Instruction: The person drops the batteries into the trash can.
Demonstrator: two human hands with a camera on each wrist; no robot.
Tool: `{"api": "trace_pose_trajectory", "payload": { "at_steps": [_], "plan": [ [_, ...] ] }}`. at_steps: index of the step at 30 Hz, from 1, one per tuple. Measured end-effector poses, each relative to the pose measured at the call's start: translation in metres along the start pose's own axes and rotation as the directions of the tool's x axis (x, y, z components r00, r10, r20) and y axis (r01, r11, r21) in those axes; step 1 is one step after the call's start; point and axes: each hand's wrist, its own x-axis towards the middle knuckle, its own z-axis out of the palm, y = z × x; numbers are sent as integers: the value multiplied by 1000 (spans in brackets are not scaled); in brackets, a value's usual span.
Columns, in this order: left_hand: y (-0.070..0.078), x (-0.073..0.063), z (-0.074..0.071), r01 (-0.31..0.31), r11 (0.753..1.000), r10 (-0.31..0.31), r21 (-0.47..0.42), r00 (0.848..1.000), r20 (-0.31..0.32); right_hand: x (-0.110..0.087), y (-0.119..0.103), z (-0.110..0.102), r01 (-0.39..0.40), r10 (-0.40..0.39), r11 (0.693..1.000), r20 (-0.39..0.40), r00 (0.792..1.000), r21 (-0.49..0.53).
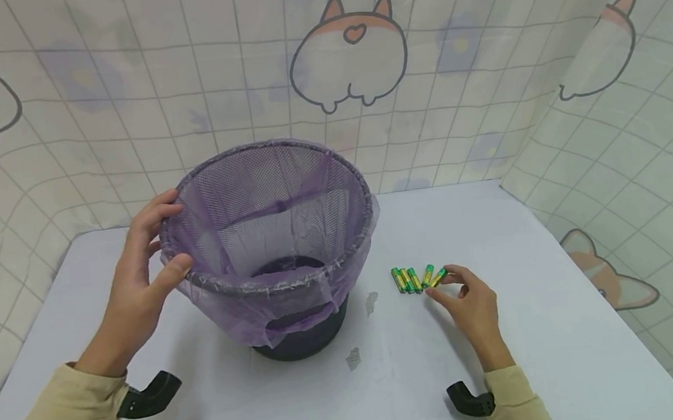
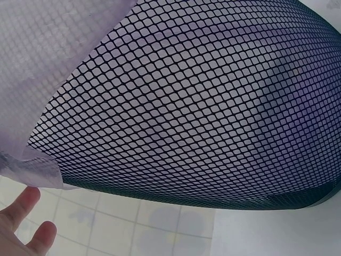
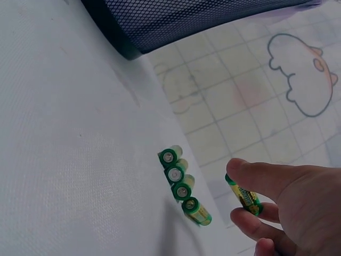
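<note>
A dark mesh wastebasket [image 1: 309, 340] stands on the table, lined with a thin purple bag [image 1: 237, 314] folded out over its rim. At the left of that rim is my left hand [image 1: 141, 269], thumb at the front and fingers farther back, holding the basket. In the left wrist view only some fingertips [image 2: 45, 234] show beside the bag. My right hand [image 1: 472, 305] pinches a green and yellow battery [image 3: 245, 196] between thumb and fingers. Just left of it, several similar batteries [image 1: 405, 280] lie side by side on the table.
A white table [image 1: 412, 365] spreads under everything, with two small grey patches [image 1: 353, 358] right of the basket. Behind and beside it hangs a checked curtain [image 1: 473, 109] with cartoon animal prints. Black wrist mounts [image 1: 150, 395] stick out from both sleeves.
</note>
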Motion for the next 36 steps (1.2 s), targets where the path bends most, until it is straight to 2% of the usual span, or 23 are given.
{"api": "trace_pose_trajectory", "payload": {
  "at_steps": [20, 30, 36],
  "plan": [
    [-1, 3, 0, -26, 999, 26, -18, 1000, -2, -5, -24, -13, 123, -117, 989, -82, 990, 76],
    [1, 1, 1, 5, 1000, -5, -18, 1000, 4, -6, -37, -21, 157, -148, 983, -101, 984, 96],
    [1, 0, 1, 3, 1000, -3, -18, 1000, -1, -8, -43, -25, 173, -163, 981, -109, 981, 90]
  ]
}}
